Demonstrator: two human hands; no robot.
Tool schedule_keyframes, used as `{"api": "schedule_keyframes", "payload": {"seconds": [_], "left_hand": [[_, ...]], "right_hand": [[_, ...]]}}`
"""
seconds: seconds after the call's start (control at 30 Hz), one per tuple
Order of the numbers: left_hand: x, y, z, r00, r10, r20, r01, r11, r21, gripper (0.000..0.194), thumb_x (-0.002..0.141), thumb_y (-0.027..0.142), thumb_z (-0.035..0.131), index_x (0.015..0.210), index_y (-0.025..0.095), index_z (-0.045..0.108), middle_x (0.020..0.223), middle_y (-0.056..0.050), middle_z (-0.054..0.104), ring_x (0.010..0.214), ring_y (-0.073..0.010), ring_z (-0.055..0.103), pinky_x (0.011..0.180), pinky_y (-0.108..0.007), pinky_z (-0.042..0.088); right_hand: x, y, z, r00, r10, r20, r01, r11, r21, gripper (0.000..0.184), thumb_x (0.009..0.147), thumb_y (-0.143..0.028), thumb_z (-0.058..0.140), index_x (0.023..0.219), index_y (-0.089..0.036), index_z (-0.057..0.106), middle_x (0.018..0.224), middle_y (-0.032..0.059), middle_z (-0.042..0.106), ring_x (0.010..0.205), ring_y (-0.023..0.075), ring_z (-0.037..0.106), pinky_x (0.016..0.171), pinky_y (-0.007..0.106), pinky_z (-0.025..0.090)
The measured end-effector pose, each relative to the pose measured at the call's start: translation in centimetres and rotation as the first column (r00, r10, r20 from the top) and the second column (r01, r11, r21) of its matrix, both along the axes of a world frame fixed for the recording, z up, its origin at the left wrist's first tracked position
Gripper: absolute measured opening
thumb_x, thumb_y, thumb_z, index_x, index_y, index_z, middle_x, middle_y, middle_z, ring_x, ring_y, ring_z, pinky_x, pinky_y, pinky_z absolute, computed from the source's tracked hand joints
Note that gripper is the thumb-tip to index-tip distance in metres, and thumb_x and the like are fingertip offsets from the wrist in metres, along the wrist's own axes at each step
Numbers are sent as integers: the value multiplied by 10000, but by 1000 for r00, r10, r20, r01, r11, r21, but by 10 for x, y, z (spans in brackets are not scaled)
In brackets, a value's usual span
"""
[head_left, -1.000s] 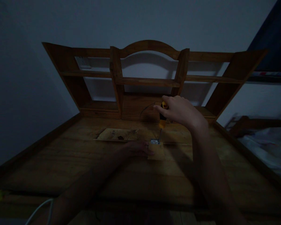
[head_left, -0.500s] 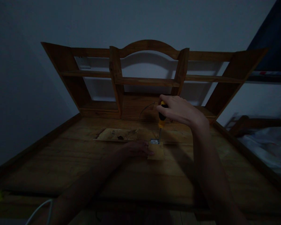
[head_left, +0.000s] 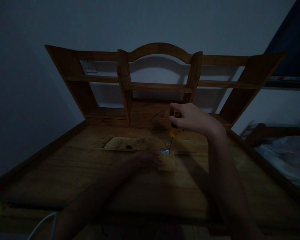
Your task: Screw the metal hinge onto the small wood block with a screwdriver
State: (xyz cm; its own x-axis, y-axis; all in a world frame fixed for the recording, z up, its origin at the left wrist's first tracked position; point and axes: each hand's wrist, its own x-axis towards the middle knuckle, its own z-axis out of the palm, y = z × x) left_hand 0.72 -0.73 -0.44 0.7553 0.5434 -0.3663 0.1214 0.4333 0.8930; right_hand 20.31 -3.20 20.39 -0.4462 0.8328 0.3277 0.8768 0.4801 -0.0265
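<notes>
Two hands flanked one small metal fitting point(head_left: 165, 151), which lay at the far edge of a pale wood block point(head_left: 168, 164) on the desktop point(head_left: 140, 196). The right hand point(head_left: 190, 116) was closed around the handle of a yellow-and-black screwdriver point(head_left: 173, 133), whose shaft leaned from its tip toward just past twelve o'clock. That tip stood at the fitting's right end, with the fitting's long axis running off toward nine. From the right hand, the fitting lay between seven and eight. The left hand point(head_left: 148, 158), nearer, touched the block, which lay at its three o'clock; whether it gripped or merely pressed, I couldn't tell.
</notes>
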Motion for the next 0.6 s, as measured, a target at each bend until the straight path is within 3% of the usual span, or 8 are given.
{"api": "schedule_keyframes", "payload": {"seconds": [0.17,0.27,0.37,0.5,0.6], "left_hand": [[0,0,1,998,-28,53,29,999,-23,318,700,136,789,1005,129,697,1032,-35,729,1071,-212,660,994,-320,460],[-1,0,0,998,-26,61,27,999,-23,356,691,155,807,1028,132,697,1053,-53,727,1080,-223,658,1015,-343,448],[0,0,-1,999,-20,44,21,999,-29,351,686,173,819,1015,133,704,1062,-67,726,1069,-224,661,1031,-358,435],[0,0,-1,997,-24,71,26,999,-24,371,688,174,821,1035,128,699,1047,-60,727,1071,-221,656,1022,-348,443],[0,0,1,999,-4,40,5,999,-38,369,646,178,854,984,147,708,1026,-54,728,1014,-199,674,987,-328,472]], "right_hand": [[3,2,-1,996,-89,-7,89,994,67,336,922,-463,445,977,-179,616,894,110,695,795,254,636,672,327,399],[5,3,-1,999,16,-29,-15,1000,12,234,899,-384,508,998,-196,606,927,80,697,814,229,635,673,305,404],[6,5,-3,999,40,-33,-38,997,65,149,901,-303,534,994,-204,596,911,59,695,808,212,632,665,296,396],[4,10,-7,998,-56,-31,60,987,148,336,932,-518,511,908,-193,593,827,83,677,761,237,624,644,322,388],[6,11,-6,997,-2,-78,6,999,50,333,922,-517,506,909,-192,581,845,81,673,790,236,621,682,326,412]]}}
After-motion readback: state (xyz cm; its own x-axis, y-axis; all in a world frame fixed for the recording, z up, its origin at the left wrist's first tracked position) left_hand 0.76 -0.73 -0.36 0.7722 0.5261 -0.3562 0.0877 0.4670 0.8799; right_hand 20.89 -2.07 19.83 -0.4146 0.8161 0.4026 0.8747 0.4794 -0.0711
